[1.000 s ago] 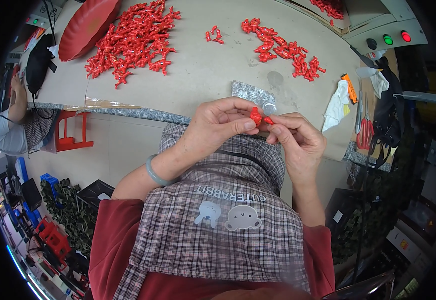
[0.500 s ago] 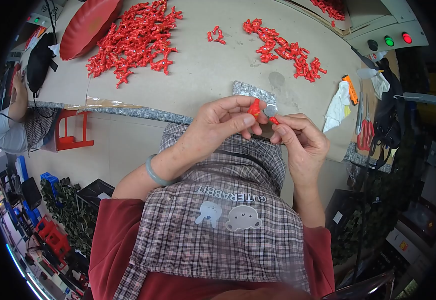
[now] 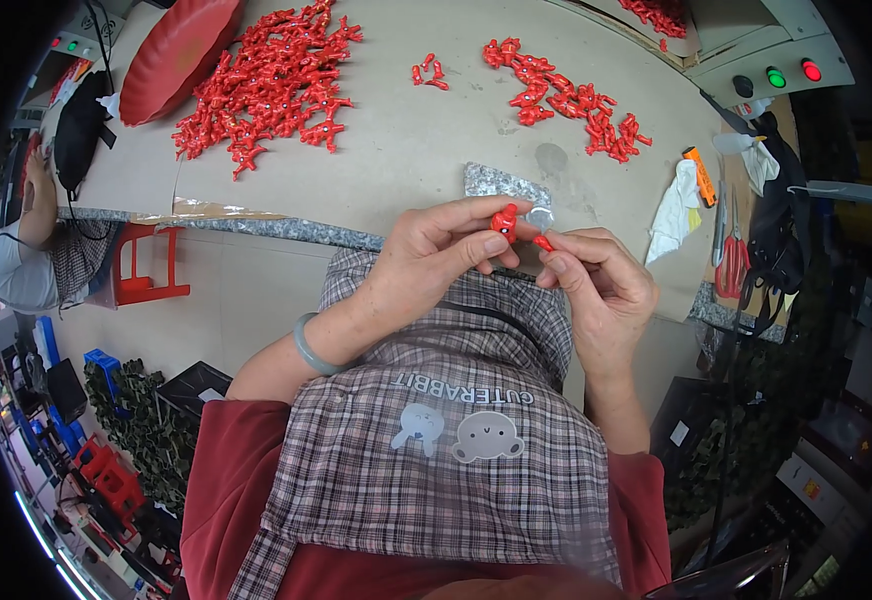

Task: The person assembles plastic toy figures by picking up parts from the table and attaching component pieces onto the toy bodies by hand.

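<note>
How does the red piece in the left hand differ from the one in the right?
The figure in the left hand is larger and chunkier; the piece in the right hand looks small. The figure shows a dark spot; the piece's visible part shows none. Both are red.

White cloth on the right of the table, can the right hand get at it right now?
Probably yes: the white cloth lies near the right hand, and nothing visible blocks the way. That hand pinches a small red piece, though, so it may need freeing first.
</note>
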The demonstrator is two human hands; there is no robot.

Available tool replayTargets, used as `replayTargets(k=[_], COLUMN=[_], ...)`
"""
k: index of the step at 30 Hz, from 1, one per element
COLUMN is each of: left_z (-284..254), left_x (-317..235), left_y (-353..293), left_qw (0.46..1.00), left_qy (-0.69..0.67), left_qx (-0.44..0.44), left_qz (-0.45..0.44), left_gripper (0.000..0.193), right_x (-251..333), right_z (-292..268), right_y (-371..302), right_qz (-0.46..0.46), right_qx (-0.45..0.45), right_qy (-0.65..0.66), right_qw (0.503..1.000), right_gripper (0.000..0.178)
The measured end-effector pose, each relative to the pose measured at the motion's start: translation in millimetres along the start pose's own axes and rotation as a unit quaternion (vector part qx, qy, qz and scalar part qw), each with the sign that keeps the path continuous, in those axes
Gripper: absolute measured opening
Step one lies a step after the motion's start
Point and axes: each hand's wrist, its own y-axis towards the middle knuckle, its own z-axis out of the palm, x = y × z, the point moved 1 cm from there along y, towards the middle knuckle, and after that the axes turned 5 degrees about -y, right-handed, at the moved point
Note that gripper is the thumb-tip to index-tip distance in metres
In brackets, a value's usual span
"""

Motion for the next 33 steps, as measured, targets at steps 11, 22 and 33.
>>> replayTargets(k=[11,22,33], left_z=[4.4,5.0,4.1], left_x=[3.7,0.8,2.8], left_y=[0.6,-0.1,0.9], left_qw=[0.999,0.994,0.948], left_qy=[-0.008,0.084,0.269], left_qx=[-0.009,-0.003,-0.012], left_qz=[0.047,0.075,0.172], left_gripper=[0.028,0.030,0.032], right_x=[-2.2,-4.8,-7.7], right_z=[9.0,13.9,16.5], right_y=[0.7,2.0,1.6], right_qz=[-0.106,-0.168,-0.197], right_qx=[-0.027,-0.044,-0.049], right_qy=[-0.143,-0.240,-0.262], right_qw=[0.984,0.955,0.943], right_gripper=[0.018,0.020,0.020])
